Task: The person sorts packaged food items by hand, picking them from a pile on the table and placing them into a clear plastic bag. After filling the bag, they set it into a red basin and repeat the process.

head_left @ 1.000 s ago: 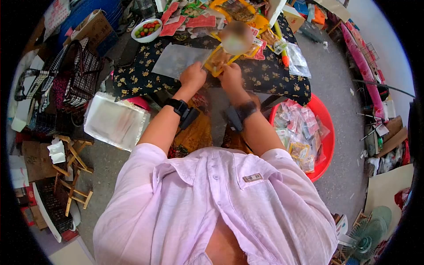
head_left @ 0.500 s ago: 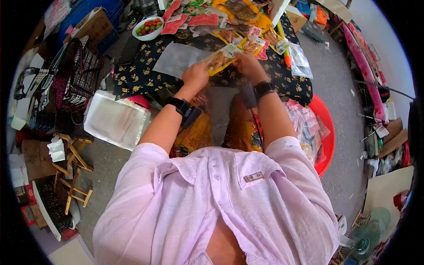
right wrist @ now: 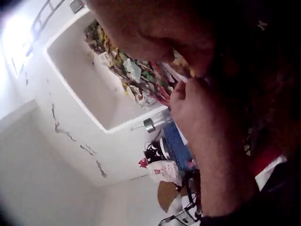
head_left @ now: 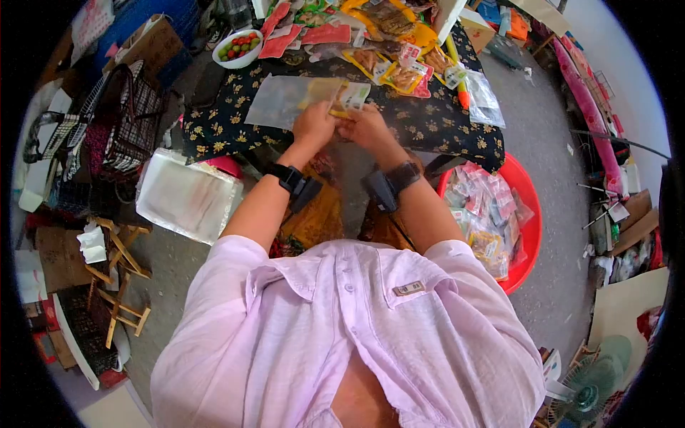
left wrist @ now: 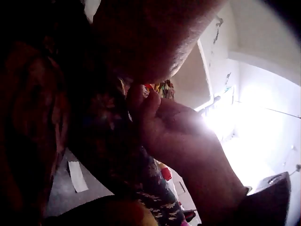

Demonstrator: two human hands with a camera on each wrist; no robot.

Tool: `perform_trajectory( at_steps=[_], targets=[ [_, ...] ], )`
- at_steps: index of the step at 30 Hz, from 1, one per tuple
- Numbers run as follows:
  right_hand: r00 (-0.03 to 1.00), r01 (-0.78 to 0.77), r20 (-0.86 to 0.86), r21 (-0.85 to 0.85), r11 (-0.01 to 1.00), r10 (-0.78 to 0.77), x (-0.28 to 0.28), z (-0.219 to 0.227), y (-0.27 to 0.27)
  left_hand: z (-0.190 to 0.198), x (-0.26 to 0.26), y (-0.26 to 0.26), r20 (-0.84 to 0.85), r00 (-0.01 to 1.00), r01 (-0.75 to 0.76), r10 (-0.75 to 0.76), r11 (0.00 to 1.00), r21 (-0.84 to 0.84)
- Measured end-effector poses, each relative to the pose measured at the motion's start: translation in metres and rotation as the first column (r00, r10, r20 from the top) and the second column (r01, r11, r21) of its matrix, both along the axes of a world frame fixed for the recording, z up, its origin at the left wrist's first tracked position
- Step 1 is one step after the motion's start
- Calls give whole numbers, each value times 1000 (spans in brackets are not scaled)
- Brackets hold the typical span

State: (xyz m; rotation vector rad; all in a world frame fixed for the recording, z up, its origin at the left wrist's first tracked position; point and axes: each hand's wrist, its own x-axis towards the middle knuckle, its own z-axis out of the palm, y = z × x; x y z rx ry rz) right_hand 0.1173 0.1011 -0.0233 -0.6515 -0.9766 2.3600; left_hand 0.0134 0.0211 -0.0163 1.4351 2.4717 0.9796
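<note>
A clear plastic bag [head_left: 275, 101] lies flat on the table, and a yellow-edged food packet [head_left: 325, 90] shows through its right part. The packet's pale label end sticks out toward the right. My left hand [head_left: 314, 126] pinches the bag at its open end. Close beside it, my right hand [head_left: 367, 129] pinches the packet's near edge by the label end. Both wrist views are dark: the left hand [left wrist: 146, 40] looms large with the right hand [left wrist: 174, 125] facing it, fingertips close together. What they hold is mostly hidden there.
A bowl of small red and green fruit [head_left: 239, 49] stands at the back left of the flowered tablecloth [head_left: 435, 118]. More yellow-edged packets [head_left: 403, 75] and red packets [head_left: 327, 34] lie at the back. A red tub [head_left: 526, 250] of packets is at right, a stack of bags [head_left: 187, 192] at left.
The packet has moved left from above the table into the plastic bag. My right hand first shifted to the packet's far right end, then came back beside the left hand, which stayed nearly in place.
</note>
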Motion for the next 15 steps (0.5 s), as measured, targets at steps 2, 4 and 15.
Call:
perform_trajectory(
  at_steps=[2,4,15],
  targets=[
    [969,-25,245,229,973,-33,4,7,6,2,0,-4,-7,999,31,-31,999,14],
    [908,-43,398,398,916,-130,8,18,16,0,-3,-6,-38,997,70,-68,996,61],
    [871,-259,488,557,789,-59,-13,9,33,-12,-5,-7,-37,994,105,-104,994,15]
  ],
)
